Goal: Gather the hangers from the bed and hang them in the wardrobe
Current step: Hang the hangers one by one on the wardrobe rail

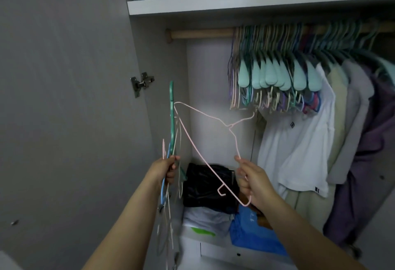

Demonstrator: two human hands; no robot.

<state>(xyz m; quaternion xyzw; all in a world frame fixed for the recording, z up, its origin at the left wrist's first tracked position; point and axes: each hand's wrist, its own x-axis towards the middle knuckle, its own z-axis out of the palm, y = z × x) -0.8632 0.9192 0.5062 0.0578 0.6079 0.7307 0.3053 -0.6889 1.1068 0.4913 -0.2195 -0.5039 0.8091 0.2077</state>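
Observation:
My left hand (167, 168) grips a bunch of several thin hangers (172, 124), green, blue, pink and cream, held upright in front of the wardrobe's left side. My right hand (250, 181) holds one pink wire hanger (205, 158) by its shoulder; it is tilted, with its hook pointing up right toward the hung hangers. The far end of the pink hanger touches the bunch near its top. The wooden rail (201, 33) is bare at its left end. Many empty hangers (275, 72) hang packed on the rail further right.
The open wardrobe door (64, 109) stands close on the left with a metal hinge (141, 83). Shirts and jackets (303, 141) hang at the right. Folded bedding lies on the top shelf (245, 2). A black bag (207, 184) and a blue bag (254, 233) sit on the wardrobe floor.

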